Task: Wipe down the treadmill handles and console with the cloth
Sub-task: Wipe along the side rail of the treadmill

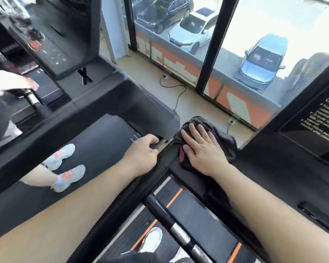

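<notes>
A dark grey cloth [223,138] lies on the left end of the black treadmill console [270,168]. My right hand [201,149] presses flat on the cloth, fingers spread and pointing away from me. My left hand [143,149] curls around the console's left corner just beside the cloth. A black handle with silver sensor bands [179,230] runs below my arms toward the bottom edge. The console's caution label [323,118] shows at the far right.
Another person in pale sneakers [68,177] stands on the neighbouring treadmill belt [106,141] at the left, a hand on its handle [32,95]. Floor-to-ceiling windows [207,54] stand ahead, with a power cord [177,95] on the floor. My own shoe [152,240] is below.
</notes>
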`<state>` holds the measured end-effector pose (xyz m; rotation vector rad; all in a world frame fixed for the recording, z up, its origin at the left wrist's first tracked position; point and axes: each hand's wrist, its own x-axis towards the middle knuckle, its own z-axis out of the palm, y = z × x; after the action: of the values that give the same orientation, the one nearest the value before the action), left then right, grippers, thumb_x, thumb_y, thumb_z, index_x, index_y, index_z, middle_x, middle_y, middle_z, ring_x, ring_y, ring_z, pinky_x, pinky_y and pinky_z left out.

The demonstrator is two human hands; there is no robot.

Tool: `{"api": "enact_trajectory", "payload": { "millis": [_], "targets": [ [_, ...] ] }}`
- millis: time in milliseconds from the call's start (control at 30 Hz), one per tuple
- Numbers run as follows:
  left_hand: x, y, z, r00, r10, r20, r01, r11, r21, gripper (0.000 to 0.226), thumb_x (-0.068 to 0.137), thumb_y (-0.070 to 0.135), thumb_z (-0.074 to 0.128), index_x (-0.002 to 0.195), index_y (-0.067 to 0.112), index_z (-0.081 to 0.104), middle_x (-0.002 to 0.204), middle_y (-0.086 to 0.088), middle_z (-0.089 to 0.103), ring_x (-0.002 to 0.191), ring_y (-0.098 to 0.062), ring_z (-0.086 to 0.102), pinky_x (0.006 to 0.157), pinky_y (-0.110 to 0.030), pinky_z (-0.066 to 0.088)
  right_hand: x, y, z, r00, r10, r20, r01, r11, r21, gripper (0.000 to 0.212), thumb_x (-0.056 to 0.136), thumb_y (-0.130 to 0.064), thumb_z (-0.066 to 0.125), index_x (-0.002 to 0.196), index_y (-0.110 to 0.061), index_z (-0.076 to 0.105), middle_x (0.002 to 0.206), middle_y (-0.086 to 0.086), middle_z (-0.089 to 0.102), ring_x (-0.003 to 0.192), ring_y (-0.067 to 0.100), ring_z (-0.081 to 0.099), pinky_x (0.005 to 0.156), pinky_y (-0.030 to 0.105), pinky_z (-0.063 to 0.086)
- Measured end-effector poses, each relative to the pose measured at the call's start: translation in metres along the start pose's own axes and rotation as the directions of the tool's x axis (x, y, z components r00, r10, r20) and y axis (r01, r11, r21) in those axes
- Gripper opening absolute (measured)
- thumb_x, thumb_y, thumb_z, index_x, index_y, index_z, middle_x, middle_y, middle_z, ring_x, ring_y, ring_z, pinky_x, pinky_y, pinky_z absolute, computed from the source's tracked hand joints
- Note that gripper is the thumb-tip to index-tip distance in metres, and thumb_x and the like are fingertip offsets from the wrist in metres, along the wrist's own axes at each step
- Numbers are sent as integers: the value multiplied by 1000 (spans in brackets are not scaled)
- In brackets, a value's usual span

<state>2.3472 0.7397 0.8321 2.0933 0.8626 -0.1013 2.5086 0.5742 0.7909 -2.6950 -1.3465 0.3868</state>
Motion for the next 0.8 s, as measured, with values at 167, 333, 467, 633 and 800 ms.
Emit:
{"api": "enact_trajectory", "payload": {
  "millis": [167,333,467,633,800],
  "targets": [
    [-6,-23,2,999,-7,-36,6,1000,-20,33,98,12,53,127,23,62,120,5,67,110,-14,62,100,-26,45,49,-3,-8,986,144,79,-142,989,-34,61,96,-71,13,150,-50,33,171,-7,0,155,23,-20,124,50,-15],
    [-10,-41,-1,995,-13,-95,12,1000,-13,32,97,12,56,125,24,64,121,5,69,109,-13,63,103,-28,46,13,-53,24,998,-57,-24,56,996,-67,49,102,-58,17,134,-42,50,164,-1,25,156,30,-8,123,56,-13],
    [-18,-44,8,993,-36,-110,35,999,-6,29,97,13,56,123,22,66,115,8,69,102,-10,63,95,-23,44,11,-29,17,964,-257,63,263,956,-128,54,101,-64,15,147,-48,37,160,-9,30,156,22,3,125,52,-6],
    [-39,-56,16,980,-99,-174,105,994,31,27,96,17,59,121,20,68,118,7,69,108,-11,62,93,-22,43,49,-16,6,999,-35,41,40,993,-115,56,99,-62,12,136,-42,49,159,-1,30,155,25,0,124,53,-10],
    [-62,-69,20,962,-155,-227,158,987,-3,24,98,19,58,119,22,68,119,8,68,112,-12,60,98,-25,44,-3,-65,38,989,-132,-69,123,985,-123,50,104,-49,20,139,-26,47,158,6,33,154,37,5,123,59,-7]
  ]
}}
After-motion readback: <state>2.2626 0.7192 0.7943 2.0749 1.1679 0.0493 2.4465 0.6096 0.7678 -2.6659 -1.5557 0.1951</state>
